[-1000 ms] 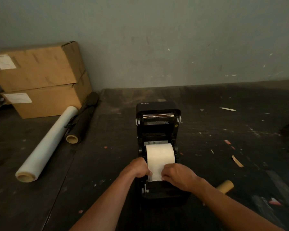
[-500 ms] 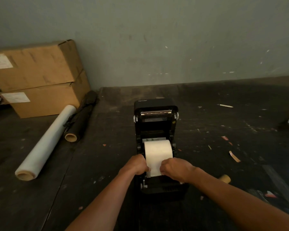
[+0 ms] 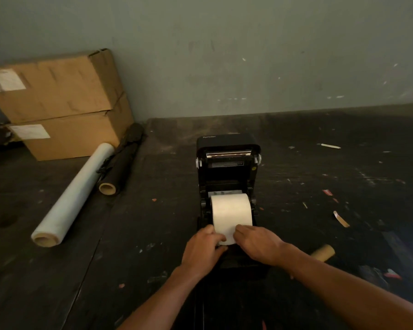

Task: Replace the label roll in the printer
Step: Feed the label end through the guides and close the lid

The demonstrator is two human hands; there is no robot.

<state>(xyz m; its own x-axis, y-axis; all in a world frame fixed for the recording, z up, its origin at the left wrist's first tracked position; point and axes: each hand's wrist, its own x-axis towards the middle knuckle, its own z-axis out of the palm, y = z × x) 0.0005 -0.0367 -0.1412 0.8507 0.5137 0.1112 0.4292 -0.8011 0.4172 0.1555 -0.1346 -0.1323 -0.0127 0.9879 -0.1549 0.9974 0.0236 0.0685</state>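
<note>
A black label printer [image 3: 228, 163] stands in the middle of the dark table with its lid swung up and back. A white label roll [image 3: 231, 209] sits in its open bay, with a loose strip hanging toward me. My left hand [image 3: 204, 250] pinches the strip's left edge. My right hand [image 3: 258, 244] holds its right edge. The front of the printer is hidden under both hands. An empty cardboard core [image 3: 323, 252] lies on the table just right of my right forearm.
Two stacked cardboard boxes [image 3: 57, 103] stand at the back left against the wall. A clear film roll [image 3: 72, 196] and a black roll [image 3: 122, 163] lie beside them. Paper scraps [image 3: 341, 219] litter the table's right side.
My hands have shifted slightly closer together on the loose label strip. The view has tilted a little; the printer and roll stay in place.
</note>
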